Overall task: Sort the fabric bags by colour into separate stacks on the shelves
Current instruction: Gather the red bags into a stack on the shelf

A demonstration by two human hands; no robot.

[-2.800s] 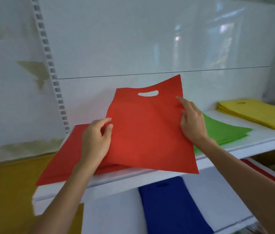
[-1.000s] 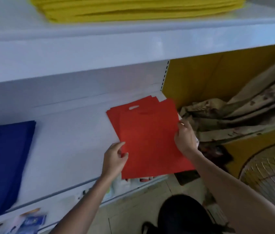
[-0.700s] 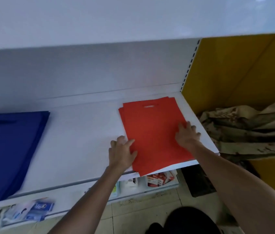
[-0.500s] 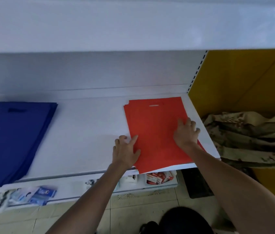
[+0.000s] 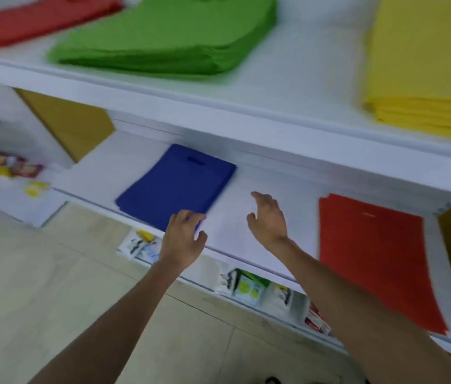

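Observation:
A red stack of bags (image 5: 371,256) lies flat on the right of the lower shelf (image 5: 257,217). A blue stack (image 5: 177,184) lies on the same shelf to the left. My left hand (image 5: 184,239) hovers at the blue stack's near right corner with loosely curled fingers and holds nothing. My right hand (image 5: 268,217) is over bare shelf between the blue and red stacks, fingers relaxed and empty. On the upper shelf (image 5: 288,87) lie a red stack (image 5: 33,20), a green stack (image 5: 168,34) and a yellow stack (image 5: 426,62). The view is blurred.
Small packets (image 5: 246,284) hang or lie under the lower shelf's front edge. More packets (image 5: 2,170) sit on a shelf at the far left. Tan tiled floor (image 5: 52,286) spreads below. Yellow side panels (image 5: 69,123) flank the shelf bay.
Both hands have let go of the red stack on the lower shelf and moved left toward the blue stack. The view has swung left and up.

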